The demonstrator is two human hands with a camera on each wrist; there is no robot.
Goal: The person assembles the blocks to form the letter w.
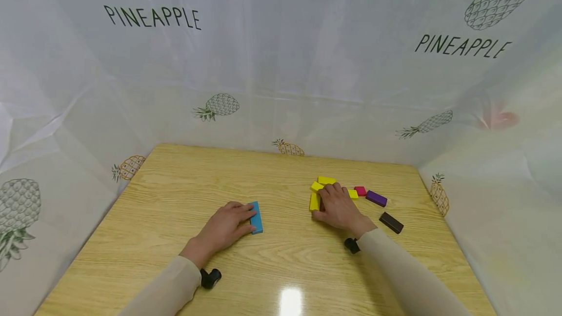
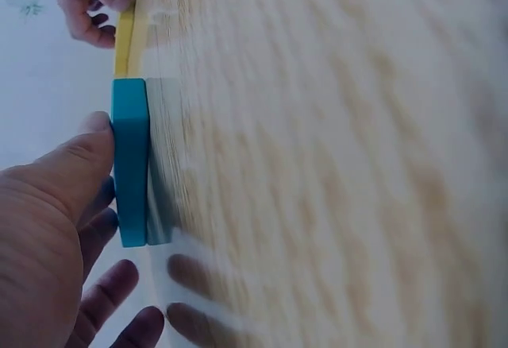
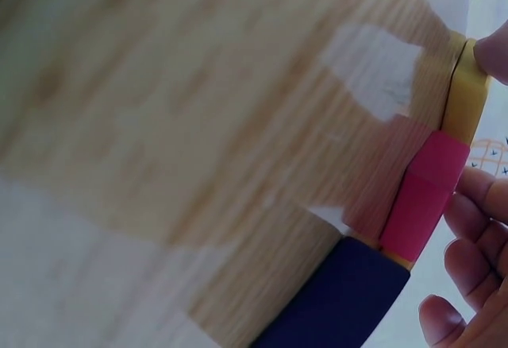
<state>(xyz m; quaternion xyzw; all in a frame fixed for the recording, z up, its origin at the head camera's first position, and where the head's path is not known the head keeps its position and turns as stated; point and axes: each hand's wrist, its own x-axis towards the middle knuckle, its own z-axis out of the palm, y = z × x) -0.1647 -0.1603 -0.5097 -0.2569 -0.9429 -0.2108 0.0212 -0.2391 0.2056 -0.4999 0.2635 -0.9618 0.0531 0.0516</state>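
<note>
On the table at left centre lies a blue block [image 1: 256, 218], flat and lengthwise away from me. My left hand [image 1: 221, 226] rests on it, thumb and fingertips touching its upper face. In the left wrist view, two other fingers reach past the blue block's [image 2: 131, 161] end. To the right, my right hand [image 1: 340, 208] pinches the leftmost yellow block [image 1: 314, 202], thumb at its near end and fingertips by its far end. More yellow blocks [image 1: 327, 180] lie around those fingertips, partly covered. In the right wrist view, the thumb [image 3: 494, 54] touches a yellow block [image 3: 466, 94].
Right of the yellow group lie a red block [image 1: 360, 191], a purple block [image 1: 376, 198] and a dark brown block [image 1: 391, 223]. The wooden table [image 1: 197, 174] is enclosed at the back and sides by a white pineapple-print curtain [image 1: 281, 62].
</note>
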